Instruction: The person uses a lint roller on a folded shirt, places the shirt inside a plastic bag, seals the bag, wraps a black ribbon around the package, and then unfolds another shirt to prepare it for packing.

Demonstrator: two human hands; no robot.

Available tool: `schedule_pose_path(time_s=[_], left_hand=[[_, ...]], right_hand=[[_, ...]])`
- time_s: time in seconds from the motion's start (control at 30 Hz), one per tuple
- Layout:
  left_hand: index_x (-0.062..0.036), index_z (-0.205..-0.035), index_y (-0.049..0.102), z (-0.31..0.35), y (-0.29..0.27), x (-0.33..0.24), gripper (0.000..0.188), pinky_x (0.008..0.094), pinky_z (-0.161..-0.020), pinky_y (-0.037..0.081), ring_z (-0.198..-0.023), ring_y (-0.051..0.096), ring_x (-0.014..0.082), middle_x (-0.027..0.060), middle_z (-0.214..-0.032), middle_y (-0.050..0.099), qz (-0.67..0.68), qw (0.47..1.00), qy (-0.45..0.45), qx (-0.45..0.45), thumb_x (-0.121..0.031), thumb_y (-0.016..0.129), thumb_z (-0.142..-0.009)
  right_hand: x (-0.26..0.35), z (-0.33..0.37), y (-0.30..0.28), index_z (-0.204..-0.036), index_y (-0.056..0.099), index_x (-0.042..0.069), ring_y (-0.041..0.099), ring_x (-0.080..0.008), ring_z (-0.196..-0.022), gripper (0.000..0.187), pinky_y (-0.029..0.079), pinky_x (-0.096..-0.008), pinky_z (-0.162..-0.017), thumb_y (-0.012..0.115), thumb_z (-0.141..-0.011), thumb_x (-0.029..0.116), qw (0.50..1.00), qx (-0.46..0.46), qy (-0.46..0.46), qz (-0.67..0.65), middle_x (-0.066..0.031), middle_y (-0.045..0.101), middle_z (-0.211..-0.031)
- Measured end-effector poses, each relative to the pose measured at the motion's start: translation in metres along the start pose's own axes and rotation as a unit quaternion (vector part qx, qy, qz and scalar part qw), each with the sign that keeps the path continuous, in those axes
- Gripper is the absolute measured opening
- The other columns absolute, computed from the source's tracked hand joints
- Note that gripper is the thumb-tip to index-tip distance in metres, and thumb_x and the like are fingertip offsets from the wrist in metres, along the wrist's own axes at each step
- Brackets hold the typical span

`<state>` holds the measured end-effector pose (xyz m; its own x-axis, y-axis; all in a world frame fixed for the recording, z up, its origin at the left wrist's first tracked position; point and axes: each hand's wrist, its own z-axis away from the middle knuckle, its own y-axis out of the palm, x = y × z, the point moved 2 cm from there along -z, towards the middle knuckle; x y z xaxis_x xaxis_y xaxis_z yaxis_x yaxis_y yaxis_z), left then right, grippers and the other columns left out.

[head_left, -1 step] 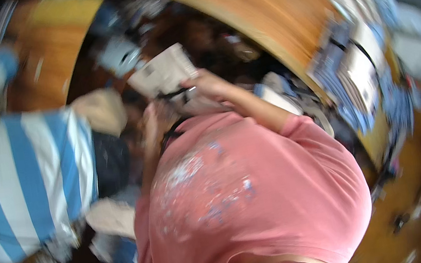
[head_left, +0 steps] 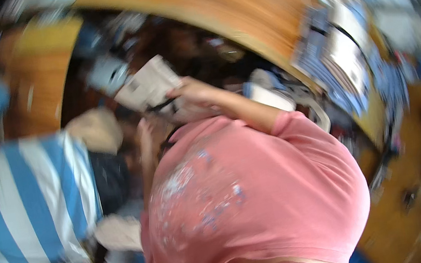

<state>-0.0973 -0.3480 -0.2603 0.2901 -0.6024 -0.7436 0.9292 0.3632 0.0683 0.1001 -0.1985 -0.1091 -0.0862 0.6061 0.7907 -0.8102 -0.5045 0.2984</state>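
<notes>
My right hand [head_left: 191, 88] grips the edge of a pale folded cloth bundle [head_left: 147, 84], held out in front of my pink shirt. A dark band [head_left: 164, 105] runs across the bundle, and its near part is a greyer fold. My left hand [head_left: 144, 131] is beside the bundle's near left corner. It is smeared by motion, so I cannot tell whether its fingers touch the cloth or how they are bent.
To the left is a person in a blue-and-white striped top [head_left: 41, 193]. A curved wooden surface [head_left: 214, 2] spans the far side. Folded, banded garments [head_left: 342, 56] are piled at the right. Dark, blurred clutter [head_left: 181, 41] lies beyond the bundle.
The whole view has turned slightly, and the bundle with my right hand sits a little farther left in it. My right hand keeps its grip.
</notes>
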Motion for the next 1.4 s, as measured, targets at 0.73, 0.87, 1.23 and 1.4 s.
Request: schedule_pose_path(time_s=[0.73, 0.87, 1.23, 1.4], left_hand=[[-0.0026, -0.137, 0.016, 0.146, 0.525, -0.34, 0.058, 0.0343, -0.094, 0.04, -0.11, 0.048, 0.0221, 0.0169, -0.124, 0.046, 0.123, 0.767, 0.219, 0.59, 0.0, 0.048, -0.089], [0.005, -0.133, 0.022, 0.099, 0.605, -0.273, 0.059, 0.0394, -0.1, 0.032, -0.117, 0.04, 0.0291, 0.0234, -0.13, 0.035, -0.106, 0.81, 0.275, 0.506, -0.011, 0.056, -0.087], [0.0051, -0.132, 0.024, 0.041, 0.605, -0.253, 0.053, 0.0392, -0.097, 0.034, -0.113, 0.041, 0.0297, 0.0232, -0.131, 0.035, -0.212, 0.708, 0.466, 0.487, -0.008, 0.048, -0.087], [-0.0009, -0.142, 0.015, 0.057, 0.604, -0.277, 0.066, 0.0493, -0.108, 0.014, -0.134, 0.017, 0.0378, 0.028, -0.145, 0.01, -0.017, 0.476, 0.695, 0.538, -0.04, 0.039, -0.094]], right_hand=[[0.252, 0.398, -0.307, -0.104, 0.056, 0.0, 0.057, -0.0205, -0.089, 0.038, 0.045, -0.0332, -0.077, 0.065, -0.076, 0.024, 0.605, -0.589, -0.462, 0.272, -0.0106, 0.061, -0.096], [0.185, 0.393, -0.392, -0.105, 0.058, -0.002, 0.064, -0.0263, -0.079, 0.047, 0.051, -0.0361, -0.071, 0.06, -0.082, 0.039, 0.569, -0.737, -0.1, 0.351, -0.0197, 0.064, -0.094], [0.139, 0.387, -0.34, -0.114, 0.056, 0.008, 0.057, -0.0322, -0.101, 0.046, 0.045, -0.0416, -0.085, 0.056, -0.083, 0.042, 0.397, -0.864, -0.171, 0.257, -0.0167, 0.06, -0.107], [0.071, 0.33, -0.207, -0.1, 0.056, 0.002, 0.057, -0.0257, -0.082, 0.026, 0.046, -0.0364, -0.074, 0.057, -0.084, 0.023, 0.393, -0.853, -0.316, 0.136, -0.0121, 0.059, -0.085]])
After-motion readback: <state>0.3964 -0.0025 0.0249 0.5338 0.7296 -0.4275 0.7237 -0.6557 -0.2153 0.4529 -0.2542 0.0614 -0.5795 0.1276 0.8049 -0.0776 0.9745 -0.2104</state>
